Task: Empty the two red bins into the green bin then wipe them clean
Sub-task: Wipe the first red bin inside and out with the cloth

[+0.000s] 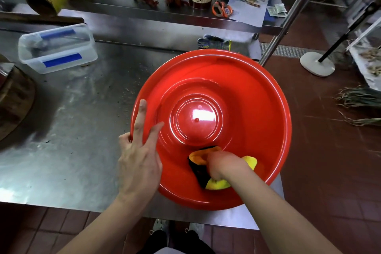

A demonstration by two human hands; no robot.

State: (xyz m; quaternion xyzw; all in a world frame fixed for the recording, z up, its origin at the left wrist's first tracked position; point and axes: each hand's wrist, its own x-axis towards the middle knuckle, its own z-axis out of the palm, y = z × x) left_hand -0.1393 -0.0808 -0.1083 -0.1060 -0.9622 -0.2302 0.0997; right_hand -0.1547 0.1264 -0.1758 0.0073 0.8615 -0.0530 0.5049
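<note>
Clearly mid-wipe: red bin sat on the steel table, near-right corner, partly overhanging the edge, mouth up and tipped slightly toward the person, presumably to expose the near wall. Round, so no long axis to speak of. Steadied at its left rim by left hand, forefinger and thumb laid straight over the inside, other fingers hooked outside the lip. Scrubbed low on the near wall by right hand, fingers curled around a bunched yellow-and-black cloth. Empty inside; green bin not visible.
</note>
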